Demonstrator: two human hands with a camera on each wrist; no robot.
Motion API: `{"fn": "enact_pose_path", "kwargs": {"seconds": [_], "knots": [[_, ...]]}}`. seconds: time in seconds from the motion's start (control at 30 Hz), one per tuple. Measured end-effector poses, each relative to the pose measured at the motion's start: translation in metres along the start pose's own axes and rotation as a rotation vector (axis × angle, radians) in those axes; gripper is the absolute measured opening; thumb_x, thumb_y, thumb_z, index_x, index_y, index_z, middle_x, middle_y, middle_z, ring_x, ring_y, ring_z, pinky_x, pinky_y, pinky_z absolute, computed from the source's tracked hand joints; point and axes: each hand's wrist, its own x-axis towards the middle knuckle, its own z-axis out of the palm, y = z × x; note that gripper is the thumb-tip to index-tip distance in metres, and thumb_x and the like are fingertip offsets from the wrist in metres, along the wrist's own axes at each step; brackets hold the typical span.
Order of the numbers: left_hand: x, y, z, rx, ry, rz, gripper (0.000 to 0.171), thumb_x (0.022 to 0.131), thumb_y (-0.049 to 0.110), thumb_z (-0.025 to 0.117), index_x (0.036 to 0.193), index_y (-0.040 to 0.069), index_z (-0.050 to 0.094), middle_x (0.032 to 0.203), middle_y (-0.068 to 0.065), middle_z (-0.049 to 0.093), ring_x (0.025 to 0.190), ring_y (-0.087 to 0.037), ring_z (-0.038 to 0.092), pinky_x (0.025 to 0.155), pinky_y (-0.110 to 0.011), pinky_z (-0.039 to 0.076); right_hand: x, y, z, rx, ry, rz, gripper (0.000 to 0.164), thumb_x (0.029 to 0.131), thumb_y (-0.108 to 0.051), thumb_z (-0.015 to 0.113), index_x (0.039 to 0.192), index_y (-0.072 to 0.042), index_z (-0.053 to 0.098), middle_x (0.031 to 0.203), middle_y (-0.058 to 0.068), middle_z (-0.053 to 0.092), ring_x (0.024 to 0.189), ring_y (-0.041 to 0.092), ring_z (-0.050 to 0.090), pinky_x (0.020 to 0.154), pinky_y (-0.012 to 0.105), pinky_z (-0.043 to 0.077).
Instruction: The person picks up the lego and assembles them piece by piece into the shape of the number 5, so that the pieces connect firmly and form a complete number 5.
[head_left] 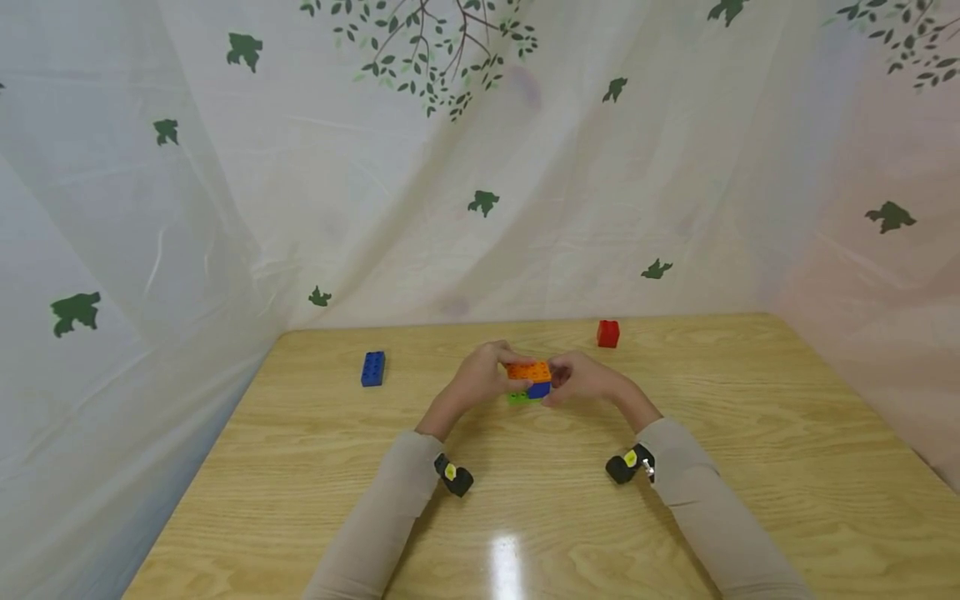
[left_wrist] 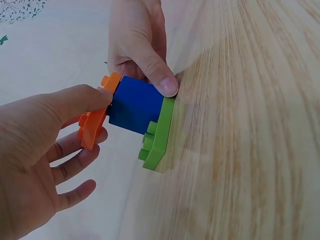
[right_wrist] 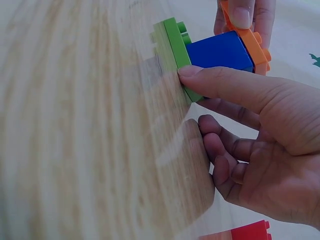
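Note:
Between the two hands on the table stands a small stack of toy building bricks: a flat green brick (left_wrist: 160, 137) at the bottom, a taller blue brick (left_wrist: 134, 104) on it and a flat orange brick (head_left: 531, 372) on top. My left hand (head_left: 482, 372) pinches the orange brick between thumb and fingers, its other fingers spread. In the left wrist view the orange brick sits slightly askew against the blue one. My right hand (head_left: 588, 377) holds the opposite end of the green brick, thumb at its edge near the tabletop, other fingers curled.
A separate blue brick (head_left: 372, 368) lies to the left on the wooden table (head_left: 525, 492). Toward the back right is a red brick (head_left: 608, 333). A pale curtain (head_left: 390, 233) with leaf and bird prints hangs behind the table. Both wrists carry small black cameras.

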Motion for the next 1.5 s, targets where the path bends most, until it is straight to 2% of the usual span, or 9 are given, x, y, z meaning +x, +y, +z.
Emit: {"fn": "enact_pose_path", "kwargs": {"seconds": [0.2, 0.5, 0.8, 1.0, 1.2, 1.5], "knots": [[-0.0003, 0.0002, 0.0000, -0.014, -0.010, 0.006, 0.039, 0.089, 0.023, 0.081, 0.126, 0.015, 0.074, 0.100, -0.006, 0.064, 0.079, -0.016, 0.049, 0.065, -0.021, 0.041, -0.0002, 0.0019, 0.0000, 0.005, -0.007, -0.010, 0.026, 0.084, -0.011, 0.081, 0.103, 0.000, 0.066, 0.086, 0.004, 0.059, 0.079, 0.018, 0.051, 0.071, 0.028, 0.045], [0.0011, -0.0018, 0.0015, -0.012, -0.014, 0.011, 0.037, 0.089, 0.024, 0.081, 0.124, 0.014, 0.075, 0.103, -0.004, 0.067, 0.090, -0.016, 0.058, 0.077, -0.026, 0.050, -0.0003, 0.0012, -0.0005, -0.010, -0.005, 0.000, 0.025, 0.084, -0.011, 0.082, 0.100, -0.002, 0.066, 0.085, 0.002, 0.058, 0.079, 0.018, 0.051, 0.071, 0.028, 0.045], [0.0023, -0.0025, 0.0018, 0.005, -0.028, 0.024, 0.037, 0.092, 0.025, 0.078, 0.127, 0.014, 0.073, 0.107, -0.005, 0.068, 0.086, -0.015, 0.055, 0.072, -0.023, 0.048, -0.0006, 0.0020, -0.0003, -0.003, -0.003, -0.007, 0.025, 0.084, -0.011, 0.082, 0.101, -0.002, 0.066, 0.084, 0.002, 0.058, 0.078, 0.018, 0.051, 0.071, 0.028, 0.045], [0.0033, -0.0032, 0.0055, 0.030, -0.009, 0.038, 0.037, 0.090, 0.024, 0.079, 0.125, 0.014, 0.074, 0.105, -0.004, 0.069, 0.091, -0.015, 0.059, 0.079, -0.026, 0.052, 0.0008, 0.0051, 0.0005, 0.008, -0.001, -0.006, 0.027, 0.083, -0.010, 0.083, 0.103, -0.001, 0.067, 0.085, 0.003, 0.060, 0.078, 0.017, 0.052, 0.070, 0.027, 0.046], [0.0035, -0.0050, 0.0072, 0.039, 0.003, 0.060, 0.038, 0.089, 0.022, 0.080, 0.126, 0.014, 0.074, 0.107, -0.006, 0.069, 0.091, -0.015, 0.059, 0.080, -0.027, 0.053, -0.0005, 0.0035, 0.0013, 0.020, 0.001, 0.000, 0.028, 0.083, -0.010, 0.083, 0.105, 0.000, 0.067, 0.085, 0.004, 0.059, 0.078, 0.018, 0.051, 0.069, 0.027, 0.045], [0.0005, -0.0007, 0.0020, -0.010, -0.006, 0.059, 0.039, 0.088, 0.018, 0.080, 0.127, 0.014, 0.073, 0.110, -0.008, 0.068, 0.094, -0.018, 0.061, 0.082, -0.029, 0.054, -0.0009, 0.0000, 0.0001, 0.008, 0.001, 0.017, 0.026, 0.084, -0.011, 0.082, 0.101, -0.001, 0.065, 0.083, 0.004, 0.055, 0.077, 0.019, 0.049, 0.069, 0.029, 0.042]]}}
